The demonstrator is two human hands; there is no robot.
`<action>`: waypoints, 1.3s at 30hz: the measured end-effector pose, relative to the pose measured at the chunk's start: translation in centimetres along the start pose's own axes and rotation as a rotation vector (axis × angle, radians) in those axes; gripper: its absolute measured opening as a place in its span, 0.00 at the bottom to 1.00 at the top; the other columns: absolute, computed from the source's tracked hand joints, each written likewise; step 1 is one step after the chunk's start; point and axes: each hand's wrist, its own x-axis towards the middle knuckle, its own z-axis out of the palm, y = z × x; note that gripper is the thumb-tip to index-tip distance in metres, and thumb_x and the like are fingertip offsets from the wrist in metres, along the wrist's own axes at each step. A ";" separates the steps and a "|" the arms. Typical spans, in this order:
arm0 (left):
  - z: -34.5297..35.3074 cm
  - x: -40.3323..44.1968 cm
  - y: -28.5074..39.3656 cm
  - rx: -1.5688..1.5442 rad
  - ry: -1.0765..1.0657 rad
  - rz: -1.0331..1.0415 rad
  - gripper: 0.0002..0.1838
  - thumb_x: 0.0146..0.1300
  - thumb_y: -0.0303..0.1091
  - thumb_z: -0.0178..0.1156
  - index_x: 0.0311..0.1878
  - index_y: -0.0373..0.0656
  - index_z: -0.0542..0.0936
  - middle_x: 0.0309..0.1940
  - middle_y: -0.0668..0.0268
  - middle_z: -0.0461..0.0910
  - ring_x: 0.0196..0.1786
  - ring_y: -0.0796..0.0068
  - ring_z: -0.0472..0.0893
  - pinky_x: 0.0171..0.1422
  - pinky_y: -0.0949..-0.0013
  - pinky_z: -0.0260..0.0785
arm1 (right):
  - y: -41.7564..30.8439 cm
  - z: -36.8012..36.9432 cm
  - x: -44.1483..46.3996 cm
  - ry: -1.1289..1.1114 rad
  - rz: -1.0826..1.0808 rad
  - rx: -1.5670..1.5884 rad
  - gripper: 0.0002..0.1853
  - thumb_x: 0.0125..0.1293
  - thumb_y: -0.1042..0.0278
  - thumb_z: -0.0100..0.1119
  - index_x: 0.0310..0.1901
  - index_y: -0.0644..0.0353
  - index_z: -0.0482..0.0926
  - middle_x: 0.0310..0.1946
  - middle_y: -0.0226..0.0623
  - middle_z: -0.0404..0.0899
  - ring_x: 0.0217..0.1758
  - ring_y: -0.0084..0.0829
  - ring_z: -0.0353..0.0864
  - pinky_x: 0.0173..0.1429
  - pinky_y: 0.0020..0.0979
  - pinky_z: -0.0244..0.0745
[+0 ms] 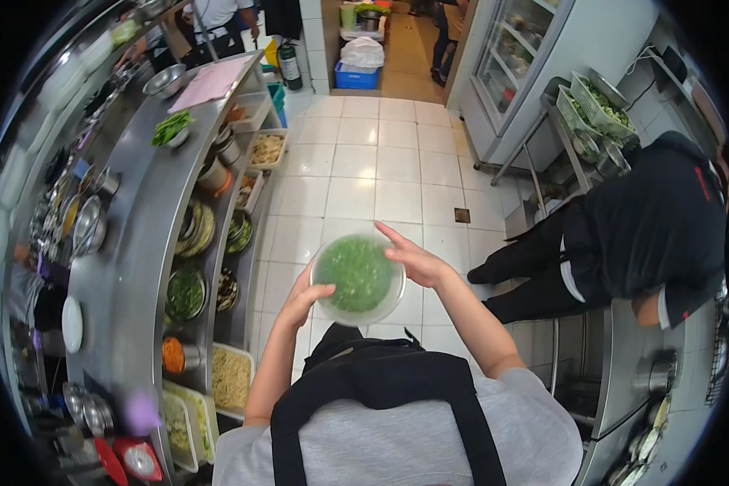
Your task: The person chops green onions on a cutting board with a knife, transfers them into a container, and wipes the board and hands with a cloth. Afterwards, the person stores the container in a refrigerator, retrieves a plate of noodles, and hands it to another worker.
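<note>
Between both hands I hold a round, pale bowl (398,285) over the tiled floor, in front of my black apron. Chopped greens (356,274) fill it, slightly blurred. My left hand (301,298) grips the bowl's left side, its thumb lying over the rim. On the right side, my right hand (415,261) clasps the rim with its thumb, while its index finger points up and away. The undersides of the fingers are hidden by the bowl.
Left of me runs a steel counter (130,219) with shelves of food containers below. At the right, a person in dark clothes (648,219) bends over another counter. A glass-door fridge (514,61) stands ahead right, and a blue crate (356,77) sits by the doorway.
</note>
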 end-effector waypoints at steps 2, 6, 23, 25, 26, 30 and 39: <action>-0.9 4.0 -0.1 0.091 -0.085 -0.009 0.51 0.46 0.41 0.65 0.74 0.38 0.55 0.71 0.52 0.60 0.74 0.61 0.57 0.76 0.63 0.45 | -1.6 -3.2 4.4 -0.072 0.022 -0.096 0.51 0.60 0.40 0.62 0.76 0.49 0.42 0.71 0.48 0.53 0.75 0.43 0.52 0.73 0.45 0.52; -2.7 14.4 1.3 0.124 -0.129 0.016 0.47 0.56 0.50 0.60 0.76 0.44 0.52 0.74 0.53 0.52 0.76 0.57 0.52 0.77 0.57 0.42 | -4.8 -9.3 11.7 -0.129 0.062 -0.265 0.49 0.62 0.38 0.58 0.75 0.55 0.44 0.72 0.50 0.53 0.76 0.44 0.49 0.76 0.41 0.46; -2.9 59.6 11.0 -0.009 -0.347 -0.010 0.48 0.49 0.33 0.61 0.74 0.43 0.51 0.65 0.54 0.64 0.69 0.60 0.63 0.71 0.61 0.54 | -18.6 -34.1 28.4 0.563 -0.248 0.155 0.49 0.65 0.51 0.60 0.76 0.49 0.35 0.75 0.48 0.43 0.77 0.46 0.46 0.75 0.48 0.48; -2.9 63.9 12.7 0.233 -0.473 0.064 0.50 0.48 0.34 0.62 0.76 0.45 0.48 0.66 0.50 0.63 0.69 0.57 0.62 0.72 0.62 0.52 | -20.4 -38.3 30.3 0.520 -0.159 0.082 0.51 0.64 0.49 0.60 0.76 0.53 0.34 0.75 0.52 0.43 0.77 0.43 0.47 0.76 0.42 0.45; -2.7 66.0 13.5 0.235 -0.488 0.056 0.50 0.48 0.34 0.62 0.76 0.45 0.48 0.66 0.50 0.63 0.69 0.57 0.62 0.72 0.62 0.52 | -21.0 -40.5 31.8 0.534 -0.160 0.091 0.51 0.64 0.49 0.60 0.76 0.53 0.34 0.75 0.52 0.43 0.77 0.43 0.47 0.76 0.42 0.45; -3.3 76.1 17.2 0.307 -0.506 -0.012 0.50 0.51 0.39 0.62 0.76 0.49 0.47 0.68 0.48 0.59 0.72 0.55 0.58 0.73 0.60 0.50 | -25.7 -48.8 40.9 0.357 -0.089 -0.266 0.46 0.66 0.44 0.57 0.76 0.52 0.43 0.73 0.48 0.51 0.77 0.42 0.47 0.77 0.40 0.43; -9.3 94.4 21.1 -0.528 -0.020 0.316 0.48 0.60 0.52 0.62 0.76 0.53 0.44 0.72 0.58 0.56 0.73 0.59 0.59 0.74 0.50 0.53 | -37.6 -59.9 61.8 0.501 -0.168 -0.072 0.51 0.61 0.33 0.56 0.76 0.51 0.41 0.72 0.47 0.53 0.75 0.43 0.51 0.70 0.43 0.59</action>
